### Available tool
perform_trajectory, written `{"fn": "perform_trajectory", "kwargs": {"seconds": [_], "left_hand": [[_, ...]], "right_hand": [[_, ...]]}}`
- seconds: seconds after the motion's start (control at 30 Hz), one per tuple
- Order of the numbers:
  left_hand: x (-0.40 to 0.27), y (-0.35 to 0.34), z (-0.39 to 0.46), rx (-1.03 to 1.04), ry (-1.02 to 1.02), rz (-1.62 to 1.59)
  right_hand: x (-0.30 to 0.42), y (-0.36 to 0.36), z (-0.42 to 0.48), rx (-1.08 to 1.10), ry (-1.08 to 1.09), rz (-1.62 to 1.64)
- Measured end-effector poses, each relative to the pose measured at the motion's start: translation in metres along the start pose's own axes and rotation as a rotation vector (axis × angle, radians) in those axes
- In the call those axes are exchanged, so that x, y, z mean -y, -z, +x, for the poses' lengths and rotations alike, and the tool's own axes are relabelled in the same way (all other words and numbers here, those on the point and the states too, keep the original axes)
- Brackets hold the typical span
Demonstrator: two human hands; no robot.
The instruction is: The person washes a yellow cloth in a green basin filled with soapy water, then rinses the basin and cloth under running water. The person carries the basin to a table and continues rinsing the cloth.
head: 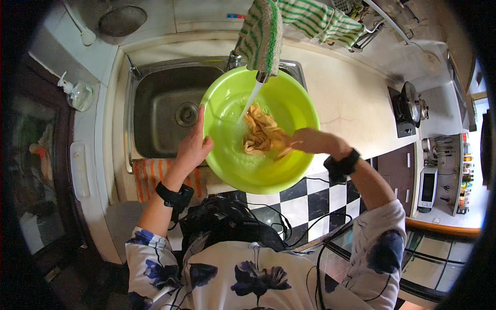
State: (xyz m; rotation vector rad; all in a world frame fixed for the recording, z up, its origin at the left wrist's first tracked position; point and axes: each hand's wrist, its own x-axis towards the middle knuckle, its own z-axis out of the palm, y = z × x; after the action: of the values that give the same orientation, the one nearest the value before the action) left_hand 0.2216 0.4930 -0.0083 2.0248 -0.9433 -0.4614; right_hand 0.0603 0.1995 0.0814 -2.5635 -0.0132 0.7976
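Note:
A lime-green plastic basin (224, 170) sits at the sink, partly over its right side. Water (251, 101) runs from the faucet spout (263, 77) into it. In the basin lies a wet, crumpled tan cloth (260, 130). My left hand (195, 145) grips the basin's left rim, thumb at the edge. Over the right side of the basin, my right hand (316, 141) is closed on the cloth's right end; motion blur hides the fingertips. Around each wrist is a black strapped device.
A steel sink bowl (170, 97) with a drain lies left. A green-striped towel (260, 37) drapes over the faucet. An orange-striped cloth (149, 178) hangs on the front edge. A soap dispenser (79, 95) stands left; a stove with a pan (410, 102) stands right. Black cables (323, 248) hang near my body.

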Motion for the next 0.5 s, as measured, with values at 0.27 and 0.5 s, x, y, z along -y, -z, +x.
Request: {"fn": "perform_trajectory", "kwargs": {"seconds": [0.27,0.5], "left_hand": [[-0.010,0.007,-0.004,0.028,-0.043,-0.049],[-0.009,0.005,-0.002,0.074,-0.018,-0.107]], "right_hand": [[0.052,0.087,-0.071,-0.399,0.169,0.115],[0.055,0.018,-0.057,-0.215,0.193,0.246]]}}
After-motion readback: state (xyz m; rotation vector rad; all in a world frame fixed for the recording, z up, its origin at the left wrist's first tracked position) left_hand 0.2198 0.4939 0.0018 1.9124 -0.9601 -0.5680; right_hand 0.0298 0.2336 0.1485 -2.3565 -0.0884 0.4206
